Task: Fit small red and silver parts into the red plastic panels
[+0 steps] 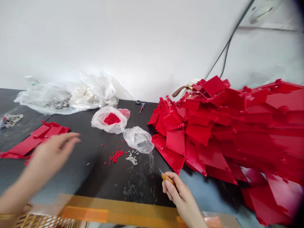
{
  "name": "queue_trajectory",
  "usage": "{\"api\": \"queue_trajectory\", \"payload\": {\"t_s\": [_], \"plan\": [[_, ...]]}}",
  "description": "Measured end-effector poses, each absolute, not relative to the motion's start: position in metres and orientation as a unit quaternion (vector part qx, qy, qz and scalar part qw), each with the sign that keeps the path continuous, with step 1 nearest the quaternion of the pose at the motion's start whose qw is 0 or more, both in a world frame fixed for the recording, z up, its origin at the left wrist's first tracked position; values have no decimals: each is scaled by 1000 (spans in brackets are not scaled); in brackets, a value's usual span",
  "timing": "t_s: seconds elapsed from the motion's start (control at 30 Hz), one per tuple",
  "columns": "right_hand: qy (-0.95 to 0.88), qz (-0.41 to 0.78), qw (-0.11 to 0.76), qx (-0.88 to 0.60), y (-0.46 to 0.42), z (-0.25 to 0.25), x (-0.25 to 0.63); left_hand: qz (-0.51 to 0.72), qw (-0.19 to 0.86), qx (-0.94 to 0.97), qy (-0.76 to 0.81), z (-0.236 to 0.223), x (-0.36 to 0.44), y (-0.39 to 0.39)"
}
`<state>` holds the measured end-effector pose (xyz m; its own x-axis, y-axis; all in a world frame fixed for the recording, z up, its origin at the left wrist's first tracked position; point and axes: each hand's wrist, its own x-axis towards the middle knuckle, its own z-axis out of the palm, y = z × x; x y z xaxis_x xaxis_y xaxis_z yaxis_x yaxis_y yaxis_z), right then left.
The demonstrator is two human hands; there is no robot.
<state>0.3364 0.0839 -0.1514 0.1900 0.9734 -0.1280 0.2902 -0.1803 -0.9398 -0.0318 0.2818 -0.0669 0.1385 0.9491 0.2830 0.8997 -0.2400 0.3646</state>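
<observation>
At the black counter (90, 180), I'm watching two bare hands on my remote feed. The right hand (182, 198) pinches a small tool (168, 179) with an orange handle between thumb and fingers. Its thin metal tip points up and to the left, just short of the lower edge of a big heap of red plastic panels (213, 136). The left hand (51, 155) hangs over the counter with its fingers loosely spread, holding nothing I can make out, just beside a smaller group of red panels (35, 139). Between the hands I can see a scatter of red beads (116, 155), and right next to it a little cluster of silver rings (131, 157). Farther back, a clear bag of red beads (111, 118) touches a clear bag of silver parts (139, 139). Behind those are a blue-handled screwdriver (142, 107) and a large plastic bag (64, 98) stuffed with parts I can't identify. Along the near side runs the blurred rim of an orange crate (83, 215).
</observation>
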Motion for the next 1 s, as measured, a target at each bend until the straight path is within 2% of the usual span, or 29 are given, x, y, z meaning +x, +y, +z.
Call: {"api": "queue_trajectory", "payload": {"t_s": [0.07, 0.13, 0.27, 0.37, 0.63, 1.0], "plan": [[-493, 402, 413, -652, 86, -154, 336, 248, 112, 798, 539, -82, 23, 252], [-515, 386, 398, -654, 88, -155, 334, 192, 148, 839, 487, -100, 71, 231], [-545, 374, 377, -649, 92, -153, 331, 127, 190, 848, 479, -128, 123, 219], [-554, 365, 376, -648, 92, -155, 330, 120, 211, 839, 487, -136, 127, 225], [-571, 348, 379, -640, 94, -159, 329, 179, 172, 773, 584, -133, 82, 244], [-599, 332, 362, -632, 102, -158, 321, 151, 164, 831, 510, -139, 101, 261]]}}
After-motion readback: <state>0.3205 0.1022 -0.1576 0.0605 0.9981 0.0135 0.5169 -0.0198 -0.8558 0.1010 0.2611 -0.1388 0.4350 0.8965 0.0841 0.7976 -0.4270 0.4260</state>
